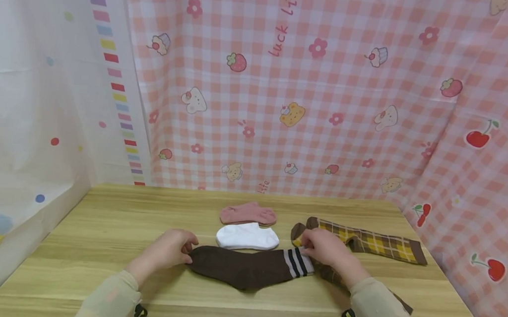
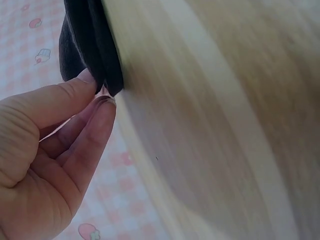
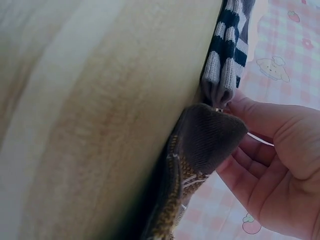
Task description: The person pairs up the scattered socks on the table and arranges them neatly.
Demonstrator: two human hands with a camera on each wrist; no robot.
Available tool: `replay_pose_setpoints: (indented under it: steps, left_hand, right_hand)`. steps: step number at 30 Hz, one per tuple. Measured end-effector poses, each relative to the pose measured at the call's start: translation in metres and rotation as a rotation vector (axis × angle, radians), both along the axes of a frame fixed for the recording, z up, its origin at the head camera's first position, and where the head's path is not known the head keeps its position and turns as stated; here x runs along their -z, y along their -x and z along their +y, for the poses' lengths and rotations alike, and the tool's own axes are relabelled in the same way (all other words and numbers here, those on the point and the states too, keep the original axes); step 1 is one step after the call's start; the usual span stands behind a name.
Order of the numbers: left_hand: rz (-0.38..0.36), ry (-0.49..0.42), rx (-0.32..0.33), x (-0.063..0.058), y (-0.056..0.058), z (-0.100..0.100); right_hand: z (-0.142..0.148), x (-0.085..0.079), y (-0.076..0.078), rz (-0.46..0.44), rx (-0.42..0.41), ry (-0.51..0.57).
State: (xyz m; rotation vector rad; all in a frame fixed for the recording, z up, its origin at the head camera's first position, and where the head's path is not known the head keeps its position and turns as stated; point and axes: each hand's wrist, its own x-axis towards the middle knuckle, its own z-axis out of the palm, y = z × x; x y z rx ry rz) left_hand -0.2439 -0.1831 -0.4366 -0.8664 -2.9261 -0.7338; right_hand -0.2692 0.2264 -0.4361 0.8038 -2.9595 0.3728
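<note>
A dark brown sock (image 1: 241, 268) lies flat across the table, its cuff (image 1: 298, 262) striped in grey and black. My left hand (image 1: 170, 248) pinches its toe end between thumb and fingertips; the left wrist view shows the folded dark cloth (image 2: 95, 45) there. At the other end my right hand (image 1: 328, 247) pinches the edge of the striped cuff (image 3: 223, 55). Right beside those fingertips, in the right wrist view, is the brown end of a plaid sock (image 3: 212, 137). Part of that plaid sock is hidden under my right forearm.
Behind the brown sock lie a white ankle sock (image 1: 248, 236) and, farther back, a pink ankle sock (image 1: 248, 214). Another brown and yellow plaid sock (image 1: 377, 242) stretches along the right of the wooden table (image 1: 142, 214). Patterned cloth (image 1: 291, 146) hangs behind the table.
</note>
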Motion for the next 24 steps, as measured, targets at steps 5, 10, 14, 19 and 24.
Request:
replay_pose_setpoints:
  steps: [5, 10, 14, 19, 24]
  left_hand:
    - [0.034, -0.003, -0.005, -0.001, 0.000, -0.002]
    - [0.046, -0.015, -0.028, -0.005, -0.003, -0.002]
    - [0.061, -0.017, -0.042, -0.008, -0.005, -0.002]
    - [0.097, -0.034, -0.048, -0.012, -0.007, 0.000]
    - [0.131, -0.045, -0.026, -0.016, -0.008, 0.001]
  right_hand:
    - [0.000, -0.003, -0.001, -0.007, -0.009, 0.025]
    - [0.001, -0.010, -0.004, -0.011, -0.015, 0.049]
    - [0.004, -0.016, -0.008, -0.029, -0.008, 0.071]
    - [0.009, -0.022, -0.012, -0.026, -0.004, 0.120]
    - [0.016, -0.026, -0.016, -0.030, 0.036, 0.160]
